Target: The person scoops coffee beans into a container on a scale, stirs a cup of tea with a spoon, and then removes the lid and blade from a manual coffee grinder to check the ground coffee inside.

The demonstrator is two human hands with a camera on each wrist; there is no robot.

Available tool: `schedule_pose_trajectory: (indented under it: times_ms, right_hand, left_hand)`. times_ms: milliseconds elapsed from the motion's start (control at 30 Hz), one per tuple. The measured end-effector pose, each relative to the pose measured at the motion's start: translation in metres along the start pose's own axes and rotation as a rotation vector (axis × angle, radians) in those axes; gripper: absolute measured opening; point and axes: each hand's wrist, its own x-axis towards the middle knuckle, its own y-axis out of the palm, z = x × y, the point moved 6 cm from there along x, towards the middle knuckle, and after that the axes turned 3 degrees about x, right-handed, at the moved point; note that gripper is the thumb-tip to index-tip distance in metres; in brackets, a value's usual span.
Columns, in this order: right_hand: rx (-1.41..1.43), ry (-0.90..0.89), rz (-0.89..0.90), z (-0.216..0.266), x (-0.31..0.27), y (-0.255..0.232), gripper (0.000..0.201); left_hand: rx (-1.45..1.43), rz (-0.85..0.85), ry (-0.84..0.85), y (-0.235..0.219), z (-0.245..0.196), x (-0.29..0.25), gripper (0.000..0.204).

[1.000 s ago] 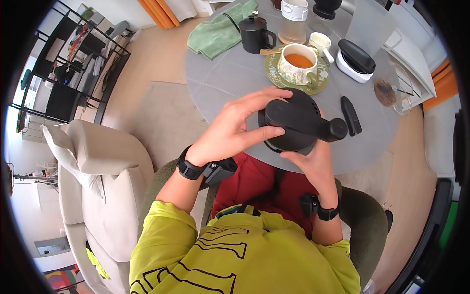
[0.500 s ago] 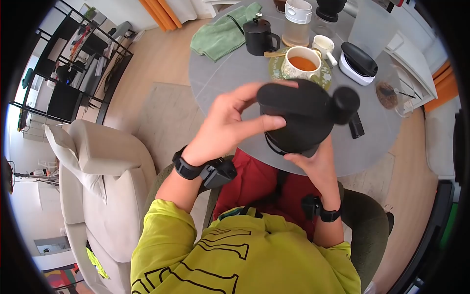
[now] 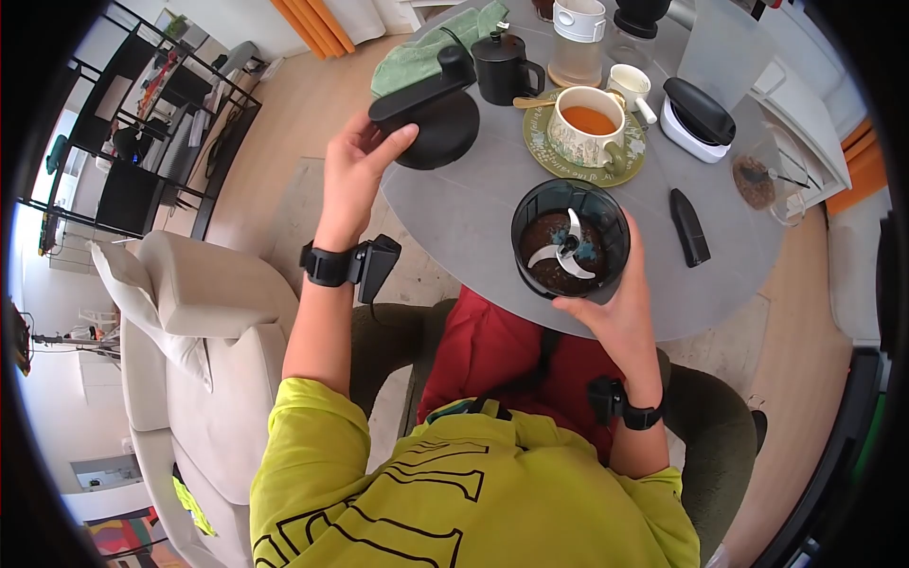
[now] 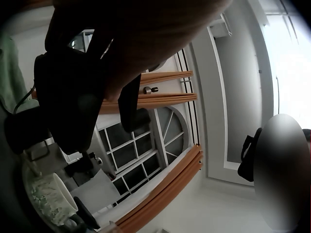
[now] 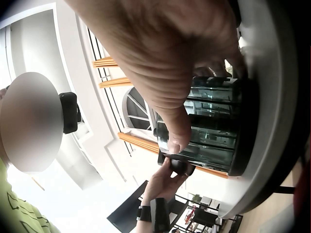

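Note:
My left hand point(image 3: 355, 166) grips a black lid with a crank handle point(image 3: 445, 133), raised over the table's left edge. The crank's round knob points toward the back. In front of me, my right hand point(image 3: 625, 308) holds the clear, grey-tinted bowl of a hand-crank chopper point(image 3: 524, 227), its thumb on the near side and its other fingers mostly hidden behind. The bowl is uncovered and shows curved metal blades point(image 3: 573, 257) above dark brown bits point(image 3: 549, 230). From the side, the right wrist view shows the ribbed bowl wall point(image 5: 209, 131), close over the grey tabletop.
Behind the bowl, a patterned cup of orange-brown liquid point(image 3: 573, 147) stands on a green saucer point(image 3: 549, 161). A slim black object point(image 3: 689, 227) lies to the right. Farther back are a black pot point(image 3: 500, 71), a green towel point(image 3: 398, 71), a small white cup point(image 3: 627, 83) and a white-and-black device point(image 3: 696, 123).
The left hand has lifted the crank lid off the bowl and carried it left, uncovering the blades and brown contents. The right hand still holds the bowl in about the same place.

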Motion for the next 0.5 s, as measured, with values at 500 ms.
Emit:
schedule_pose_trajectory:
  times_ms: [500]
  right_hand:
    - [-0.01, 0.022, 0.0, -0.002, -0.001, 0.0, 0.107]
  left_hand:
    - [0.051, 0.028, -0.087, 0.008, 0.071, 0.005, 0.034]
